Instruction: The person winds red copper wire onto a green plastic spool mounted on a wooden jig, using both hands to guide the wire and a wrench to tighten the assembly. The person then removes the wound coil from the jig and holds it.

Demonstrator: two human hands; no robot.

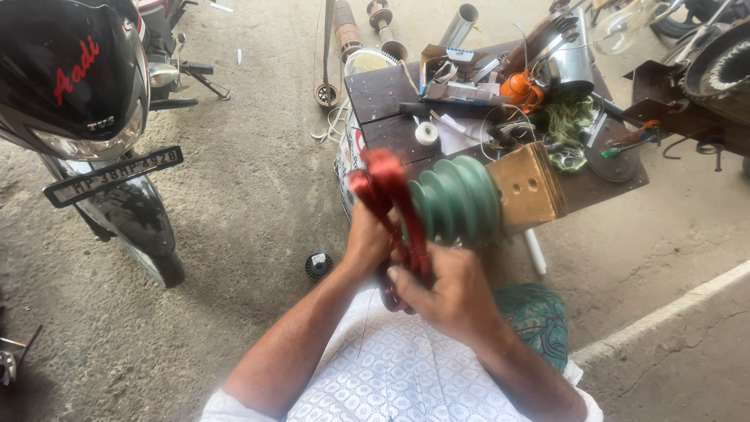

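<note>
Both hands were closed on a red wire coil (388,205): left hand (367,238) steadying it, right hand (447,291) gripping lower, beside the green stepped former (455,199) projecting from the cluttered desk (380,98)

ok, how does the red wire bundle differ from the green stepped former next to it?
The red wire bundle is thin, glossy strands gathered in a long loop; the green stepped former is a solid, matte, ribbed body. The bundle is gripped by both the left hand and right hand; the former has no hand on it and is fixed to a wooden block. The bundle runs upright, the former lies sideways. Both sit at the near edge of the workbench.
</note>
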